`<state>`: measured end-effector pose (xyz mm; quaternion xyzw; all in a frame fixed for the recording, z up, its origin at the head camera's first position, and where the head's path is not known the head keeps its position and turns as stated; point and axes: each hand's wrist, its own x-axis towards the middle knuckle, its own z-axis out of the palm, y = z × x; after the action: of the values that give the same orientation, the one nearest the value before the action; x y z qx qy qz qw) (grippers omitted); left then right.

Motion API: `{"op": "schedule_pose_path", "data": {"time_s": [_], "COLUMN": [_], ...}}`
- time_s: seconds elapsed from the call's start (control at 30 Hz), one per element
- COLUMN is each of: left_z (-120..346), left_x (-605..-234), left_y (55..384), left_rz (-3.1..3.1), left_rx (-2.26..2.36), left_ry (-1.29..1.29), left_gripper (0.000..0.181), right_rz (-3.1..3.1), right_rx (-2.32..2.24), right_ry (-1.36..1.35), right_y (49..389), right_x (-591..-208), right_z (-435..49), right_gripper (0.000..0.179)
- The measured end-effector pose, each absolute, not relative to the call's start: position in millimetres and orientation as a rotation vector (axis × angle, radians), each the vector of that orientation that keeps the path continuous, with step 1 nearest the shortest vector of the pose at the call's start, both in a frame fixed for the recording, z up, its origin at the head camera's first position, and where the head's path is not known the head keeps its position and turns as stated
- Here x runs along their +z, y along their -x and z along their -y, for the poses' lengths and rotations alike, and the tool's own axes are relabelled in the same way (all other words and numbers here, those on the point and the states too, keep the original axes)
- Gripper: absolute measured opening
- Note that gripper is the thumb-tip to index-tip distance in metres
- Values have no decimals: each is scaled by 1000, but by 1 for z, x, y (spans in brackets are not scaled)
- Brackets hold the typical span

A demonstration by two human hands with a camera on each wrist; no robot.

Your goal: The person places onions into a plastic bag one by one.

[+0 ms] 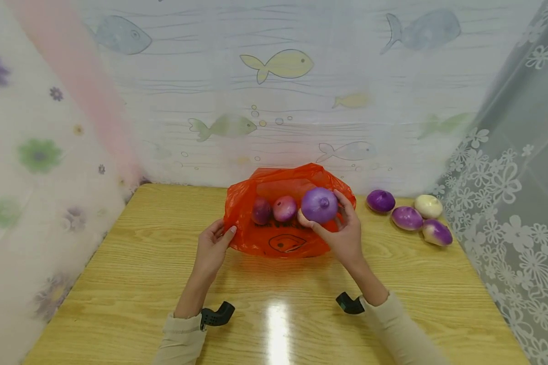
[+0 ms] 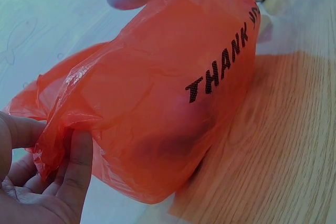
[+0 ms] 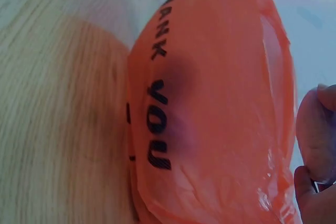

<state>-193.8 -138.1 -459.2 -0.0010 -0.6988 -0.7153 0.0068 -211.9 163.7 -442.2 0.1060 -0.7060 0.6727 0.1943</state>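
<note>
A red plastic bag [image 1: 283, 243] printed with "THANK YOU" lies on the table with its mouth open toward the head camera. My left hand [image 1: 211, 248] pinches the left edge of its mouth between thumb and fingers. In my right hand [image 1: 347, 233] is a purple onion [image 1: 319, 205], gripped at the right part of the bag's mouth. Behind the red film, two reddish-purple onions [image 1: 285, 209] sit side by side. Something pale shows just below the held onion, mostly hidden. From the right wrist, the held onion [image 3: 315, 135] appears beside the bag's rim.
Toward the table's far right corner lie several more onions: a dark purple one [image 1: 381, 201], a white one [image 1: 428, 207] and purple-and-white ones [image 1: 407, 218]. A fish-patterned curtain [image 1: 283, 101] hangs behind the wooden table [image 1: 141, 284]. Dark camera mounts [image 1: 218, 314] stick out from both wrists.
</note>
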Motion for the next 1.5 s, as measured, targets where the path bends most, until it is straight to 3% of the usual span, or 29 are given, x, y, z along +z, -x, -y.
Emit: {"op": "schedule_pose_path", "data": {"time_s": [0.5, 0.73, 1.5], "left_z": [138, 138, 138], "left_x": [-459, -458, -457], "left_y": [194, 193, 193], "left_rz": [2196, 2198, 2206], "left_rx": [-2234, -2242, -2233], "left_ry": [-1, 1, 4], "left_gripper": [39, 41, 41], "right_rz": [2111, 2126, 2265], "right_rx": [1967, 1945, 1857], "right_ry": [-288, -280, -298], "right_y": [201, 220, 246], "right_x": [-429, -462, -461], "right_z": [-131, -124, -93], "right_gripper": [83, 85, 87]}}
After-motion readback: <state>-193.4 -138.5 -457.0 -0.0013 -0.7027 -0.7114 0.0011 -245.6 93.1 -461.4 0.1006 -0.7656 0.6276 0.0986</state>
